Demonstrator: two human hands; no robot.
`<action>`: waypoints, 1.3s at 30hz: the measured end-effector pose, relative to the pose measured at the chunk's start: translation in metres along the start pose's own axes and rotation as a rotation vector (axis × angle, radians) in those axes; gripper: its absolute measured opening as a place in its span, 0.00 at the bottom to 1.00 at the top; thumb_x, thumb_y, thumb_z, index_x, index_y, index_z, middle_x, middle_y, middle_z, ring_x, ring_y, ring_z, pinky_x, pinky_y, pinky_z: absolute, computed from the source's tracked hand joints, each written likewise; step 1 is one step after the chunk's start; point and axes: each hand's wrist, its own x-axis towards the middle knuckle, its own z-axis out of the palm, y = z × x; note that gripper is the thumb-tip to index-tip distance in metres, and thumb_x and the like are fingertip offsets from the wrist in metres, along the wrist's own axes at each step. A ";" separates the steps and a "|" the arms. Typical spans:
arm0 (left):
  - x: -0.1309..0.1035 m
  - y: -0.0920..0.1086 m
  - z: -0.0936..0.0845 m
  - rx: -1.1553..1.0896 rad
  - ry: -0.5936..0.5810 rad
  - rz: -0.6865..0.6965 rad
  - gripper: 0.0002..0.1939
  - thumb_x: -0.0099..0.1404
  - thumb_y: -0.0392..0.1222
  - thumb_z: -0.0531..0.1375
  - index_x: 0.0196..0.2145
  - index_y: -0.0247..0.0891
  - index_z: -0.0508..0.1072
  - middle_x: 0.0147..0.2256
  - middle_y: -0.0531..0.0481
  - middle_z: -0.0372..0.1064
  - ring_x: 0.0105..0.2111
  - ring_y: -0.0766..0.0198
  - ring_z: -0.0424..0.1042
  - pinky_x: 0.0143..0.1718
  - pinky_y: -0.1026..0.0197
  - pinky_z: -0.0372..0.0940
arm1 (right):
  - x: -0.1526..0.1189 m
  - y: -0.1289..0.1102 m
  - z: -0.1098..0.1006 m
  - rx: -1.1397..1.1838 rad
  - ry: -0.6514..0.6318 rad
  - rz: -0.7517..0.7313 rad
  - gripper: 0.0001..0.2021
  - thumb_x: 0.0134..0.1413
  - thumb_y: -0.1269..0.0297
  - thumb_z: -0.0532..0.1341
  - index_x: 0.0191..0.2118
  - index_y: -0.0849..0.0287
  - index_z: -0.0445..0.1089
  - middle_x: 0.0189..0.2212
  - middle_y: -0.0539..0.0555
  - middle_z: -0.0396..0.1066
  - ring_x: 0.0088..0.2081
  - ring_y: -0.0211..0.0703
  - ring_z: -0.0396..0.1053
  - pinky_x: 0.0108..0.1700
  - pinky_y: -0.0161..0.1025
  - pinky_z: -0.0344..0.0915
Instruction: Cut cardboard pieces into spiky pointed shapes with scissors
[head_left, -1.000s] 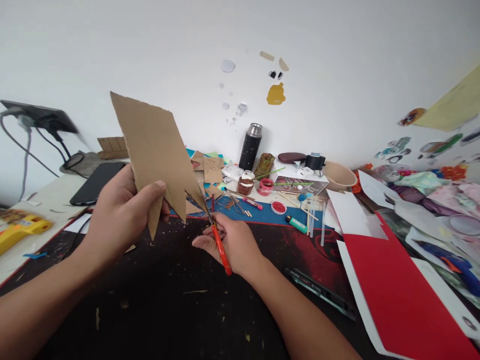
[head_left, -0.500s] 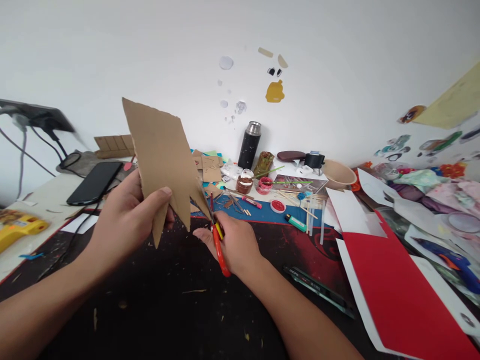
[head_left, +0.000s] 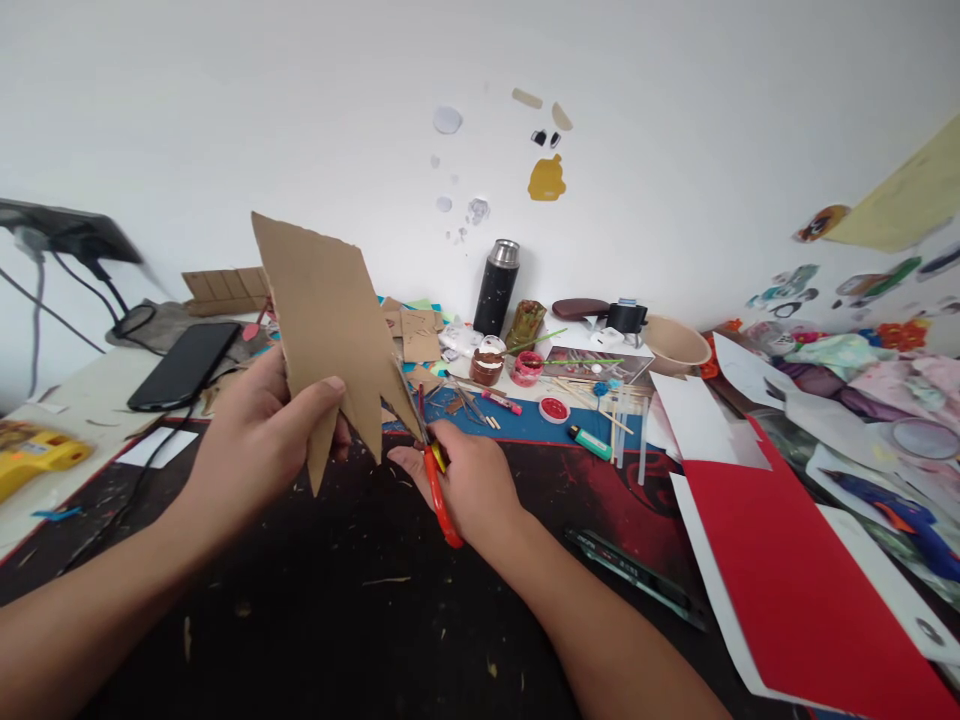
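My left hand [head_left: 259, 435] is closed on a brown piece of cardboard [head_left: 326, 320], thumb across its front face. The cardboard is held up off the table, and its lower edge is cut into pointed teeth. In my right hand [head_left: 476, 475] is a pair of scissors [head_left: 441, 495] with red and yellow handles. Their blades point up along the right edge of the cardboard, beside the rightmost tooth. The handle loops are partly hidden by my fingers.
A black mat [head_left: 315, 610] with scraps covers the table front. Behind it stand a black thermos [head_left: 497, 290], paint jars [head_left: 487, 362] and sticks. On the right lie red paper [head_left: 795, 560] and a box cutter [head_left: 634, 575]; a phone [head_left: 186, 367] and yellow tool [head_left: 41, 455] are left.
The cardboard's top edge has dipped slightly and shifted a little to the right. Both hands keep their grips, and the scissors stay at the cardboard's right edge. The whole view has shifted slightly.
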 end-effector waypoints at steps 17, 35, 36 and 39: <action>-0.006 0.006 0.003 -0.013 -0.019 0.024 0.15 0.62 0.53 0.67 0.40 0.47 0.67 0.17 0.57 0.73 0.14 0.58 0.72 0.12 0.62 0.64 | 0.001 0.006 0.010 -0.098 0.024 0.001 0.16 0.75 0.46 0.67 0.42 0.53 0.76 0.30 0.55 0.80 0.32 0.53 0.78 0.34 0.41 0.55; 0.005 0.002 -0.002 -0.106 0.011 -0.073 0.17 0.58 0.52 0.70 0.39 0.44 0.69 0.16 0.56 0.73 0.14 0.58 0.72 0.13 0.62 0.65 | 0.003 0.012 0.010 0.565 -0.097 0.042 0.22 0.71 0.39 0.65 0.35 0.52 0.68 0.20 0.45 0.67 0.18 0.39 0.68 0.23 0.35 0.59; 0.006 0.003 -0.002 -0.104 0.015 -0.073 0.17 0.58 0.52 0.70 0.39 0.44 0.69 0.16 0.56 0.72 0.14 0.59 0.72 0.13 0.63 0.64 | 0.003 0.012 0.010 0.628 -0.124 0.053 0.24 0.70 0.37 0.66 0.35 0.52 0.68 0.20 0.44 0.68 0.18 0.38 0.68 0.21 0.34 0.59; 0.005 0.004 -0.002 -0.060 0.015 -0.022 0.18 0.58 0.53 0.70 0.40 0.44 0.70 0.17 0.56 0.73 0.13 0.58 0.71 0.11 0.63 0.61 | 0.005 0.011 0.010 0.766 -0.171 0.089 0.27 0.65 0.33 0.68 0.35 0.54 0.68 0.21 0.44 0.68 0.17 0.37 0.68 0.19 0.32 0.61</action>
